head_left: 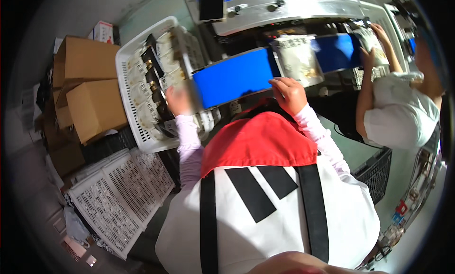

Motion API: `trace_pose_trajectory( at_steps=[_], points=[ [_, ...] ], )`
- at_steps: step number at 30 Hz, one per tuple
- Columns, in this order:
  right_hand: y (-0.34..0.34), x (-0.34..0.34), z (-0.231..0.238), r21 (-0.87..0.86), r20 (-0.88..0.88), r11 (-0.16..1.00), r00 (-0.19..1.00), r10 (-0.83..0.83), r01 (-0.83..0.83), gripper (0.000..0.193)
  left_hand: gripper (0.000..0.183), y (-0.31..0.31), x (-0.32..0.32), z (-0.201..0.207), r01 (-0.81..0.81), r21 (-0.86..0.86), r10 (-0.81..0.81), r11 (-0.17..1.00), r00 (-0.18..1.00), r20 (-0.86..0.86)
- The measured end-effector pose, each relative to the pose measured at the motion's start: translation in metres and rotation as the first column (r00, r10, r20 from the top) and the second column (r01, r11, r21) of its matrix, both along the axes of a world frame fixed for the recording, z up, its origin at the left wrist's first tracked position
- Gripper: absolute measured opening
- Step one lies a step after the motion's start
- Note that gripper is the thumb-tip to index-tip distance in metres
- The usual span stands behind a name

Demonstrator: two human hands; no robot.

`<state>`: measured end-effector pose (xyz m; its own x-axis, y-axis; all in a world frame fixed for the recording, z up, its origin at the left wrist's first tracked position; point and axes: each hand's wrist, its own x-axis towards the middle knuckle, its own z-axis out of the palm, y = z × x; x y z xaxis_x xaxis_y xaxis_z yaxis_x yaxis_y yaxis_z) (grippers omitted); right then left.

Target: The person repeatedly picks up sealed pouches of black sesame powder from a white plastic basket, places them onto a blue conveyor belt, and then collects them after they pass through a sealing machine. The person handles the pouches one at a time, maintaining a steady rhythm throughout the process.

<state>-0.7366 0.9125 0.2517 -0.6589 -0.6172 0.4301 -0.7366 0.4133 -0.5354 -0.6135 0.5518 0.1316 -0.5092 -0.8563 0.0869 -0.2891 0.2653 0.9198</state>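
My left hand (180, 101), smeared by motion, is over the inner side of a white plastic crate (124, 80). Its fingers do not show clearly. White printed pouches (140, 91) lie in rows in the crate, with dark brown packs (152, 80) between them. My right hand (290, 95) is at the near edge of the blue conveyor belt (232, 80). Its fingers are loosely bent and slightly apart, with nothing visible in them. Just beyond them, a white pouch (297, 58) lies flat on the belt.
A metal machine (294, 11) stands behind the belt. At right a co-worker (400, 108) holds another white pouch (372, 44) at the belt's end. Cardboard boxes (97, 106) are stacked at left, above a white slatted crate (118, 193). A black crate (374, 174) stands lower right.
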Motion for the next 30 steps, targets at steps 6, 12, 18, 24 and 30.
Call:
trace_pose_trajectory(
  at_steps=[6, 12, 18, 24, 30],
  points=[
    [0.041, -0.011, -0.005, -0.097, -0.032, 0.993, 0.997, -0.071, 0.068, 0.026, 0.052, 0.147, -0.063, 0.05, 0.394, 0.31, -0.401, 0.865, 0.915, -0.046],
    [0.084, -0.019, -0.016, -0.123, 0.019, 0.98, 0.988, -0.156, 0.157, 0.023, 0.061, 0.195, -0.086, 0.057, 0.457, 0.256, -0.493, 0.852, 0.865, 0.092],
    [0.112, -0.017, -0.025, -0.149, 0.19, 0.961, 0.961, -0.203, 0.232, 0.024, 0.081, 0.217, -0.096, 0.054, 0.393, 0.14, -0.415, 0.909, 0.885, 0.212],
    [0.12, -0.019, -0.032, -0.169, 0.281, 0.955, 0.94, -0.192, 0.245, 0.026, 0.083, 0.228, -0.105, 0.059, 0.373, 0.069, -0.379, 0.925, 0.899, 0.219],
    [0.11, -0.019, -0.04, -0.115, 0.249, 0.98, 0.96, -0.132, 0.165, 0.028, 0.081, 0.221, -0.089, 0.057, 0.31, 0.056, -0.314, 0.949, 0.913, 0.262]
  ],
)
